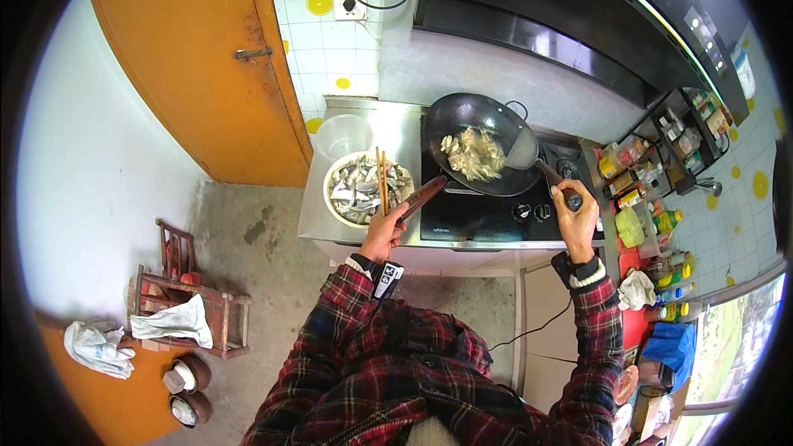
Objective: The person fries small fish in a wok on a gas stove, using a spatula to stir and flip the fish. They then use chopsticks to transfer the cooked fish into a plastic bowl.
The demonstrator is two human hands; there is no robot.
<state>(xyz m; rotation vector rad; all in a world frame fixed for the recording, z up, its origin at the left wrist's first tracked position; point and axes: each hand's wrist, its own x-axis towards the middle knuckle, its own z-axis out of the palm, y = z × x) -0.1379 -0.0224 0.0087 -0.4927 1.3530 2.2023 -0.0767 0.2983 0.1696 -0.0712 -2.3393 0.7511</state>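
Observation:
A black wok (452, 108) sits on the black gas stove (477, 217), tilted, with browned pieces of food, likely small fish, (474, 155) in its lower part. My left hand (384, 235) grips its wooden handle (424, 197) and also holds a pair of wooden chopsticks (382, 183). The chopsticks pass over a white bowl (328, 198) of raw small silvery fish (356, 189). In my right hand (576, 217) is the dark handle of a metal wok spatula (522, 150). Its blade rests inside the wok, beside the food.
A translucent plastic tub (344, 136) stands behind the fish bowl. Bottles (669, 221) and a condiment rack (687, 130) line the right counter, near a cloth (636, 290). The range hood (526, 18) overhangs the stove. A wooden chair (229, 322) stands on the floor at left.

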